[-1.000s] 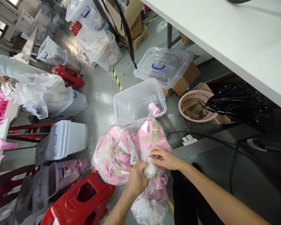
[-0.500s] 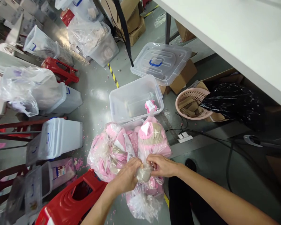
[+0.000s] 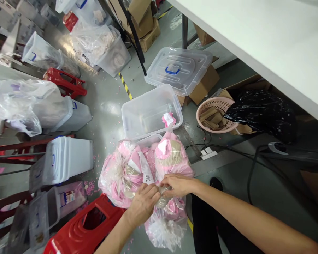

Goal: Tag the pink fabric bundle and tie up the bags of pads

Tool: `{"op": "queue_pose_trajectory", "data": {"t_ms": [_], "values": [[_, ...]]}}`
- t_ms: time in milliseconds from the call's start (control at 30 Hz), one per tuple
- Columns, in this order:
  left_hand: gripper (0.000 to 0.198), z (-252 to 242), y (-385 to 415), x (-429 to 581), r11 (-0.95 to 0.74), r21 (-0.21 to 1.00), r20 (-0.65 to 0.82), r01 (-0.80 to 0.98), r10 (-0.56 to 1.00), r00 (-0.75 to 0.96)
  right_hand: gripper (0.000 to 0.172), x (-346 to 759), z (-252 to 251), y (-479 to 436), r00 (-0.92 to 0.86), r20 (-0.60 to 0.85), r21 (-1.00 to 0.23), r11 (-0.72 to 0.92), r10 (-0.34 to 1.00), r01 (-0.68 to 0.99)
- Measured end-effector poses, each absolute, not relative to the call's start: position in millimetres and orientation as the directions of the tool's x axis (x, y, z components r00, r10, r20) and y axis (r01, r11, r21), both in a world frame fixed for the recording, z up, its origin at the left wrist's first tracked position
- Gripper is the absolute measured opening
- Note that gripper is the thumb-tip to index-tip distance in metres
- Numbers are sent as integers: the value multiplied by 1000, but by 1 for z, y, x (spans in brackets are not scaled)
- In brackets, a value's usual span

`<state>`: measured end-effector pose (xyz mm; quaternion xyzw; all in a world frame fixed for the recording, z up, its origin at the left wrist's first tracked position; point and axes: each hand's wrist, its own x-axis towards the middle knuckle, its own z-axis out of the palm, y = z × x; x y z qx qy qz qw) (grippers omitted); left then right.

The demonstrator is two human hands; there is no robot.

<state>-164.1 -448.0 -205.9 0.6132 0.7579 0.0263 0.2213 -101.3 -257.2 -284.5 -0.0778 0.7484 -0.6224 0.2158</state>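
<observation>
Left hand (image 3: 144,204) and right hand (image 3: 178,185), closer together than before, clench fingers around the twisted neck of the pink-filled bag (image 3: 172,158).

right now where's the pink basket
The pink basket sits on the floor right of centre in the head view, under the edge of the white table, between the open clear bin on its left and the black plastic bag at its right side.

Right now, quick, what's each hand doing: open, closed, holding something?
Left hand: closed, gripping the twisted bag neck.
Right hand: closed, pinching the same bag neck.
</observation>
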Motion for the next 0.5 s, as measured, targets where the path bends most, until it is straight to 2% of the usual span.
{"op": "queue_pose_trajectory", "data": {"t_ms": [67,100,233,333,433,500], "values": [[21,-207,-447,-166,240,310,-244,920,955,-167,9,-100,-287,-261,-913,-206,-973,170,-352,154],[19,-207,-446,-167,242,308,-233,920,957,-174,9,-98,-287,-264,-928,-195,-977,143,-318,157],[20,-209,-448,-172,276,357,-263,892,946,-188,26,-84,-288,-280,-975,-217,-976,4,-49,217],[18,-215,-461,-170,319,493,-262,809,942,-212,30,-77,-296,-288,-941,-300,-946,-174,153,273],[13,-225,-481,-159,417,648,-248,638,907,-341,33,-78,-314,-277,-864,-421,-866,-407,275,292],[7,-232,-491,-151,566,743,-306,358,762,-571,38,-79,-324,-262,-808,-492,-795,-545,323,267]]}}
